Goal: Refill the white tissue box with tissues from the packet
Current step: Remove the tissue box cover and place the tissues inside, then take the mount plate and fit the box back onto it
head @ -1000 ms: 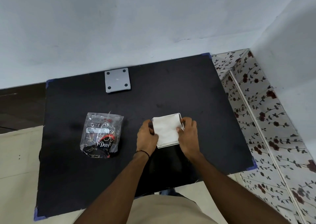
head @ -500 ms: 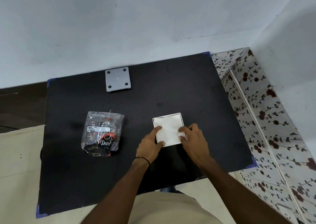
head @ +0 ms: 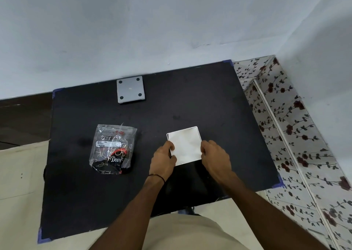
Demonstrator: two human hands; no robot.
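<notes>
Reaching forward over the black table (head: 190,101), both forearms are seen from above, converging on the white tissue box (head: 185,145). The left hand (head: 162,162) is curled against the box's left edge, thumb laid on the top near the corner, and the right hand (head: 216,158) is pressed to the right edge with fingers bent; the box is gripped between them. A thin dark band is worn on the left wrist. The box is filled level with white tissue, and no lid is on it. It sits right of the table's centre, nearly square, turned slightly anticlockwise. The clear plastic packet (head: 113,148) lies well apart to the left, crumpled and flat, its long axis running away from the person. A grey square plate (head: 130,89) rests at the far edge.
</notes>
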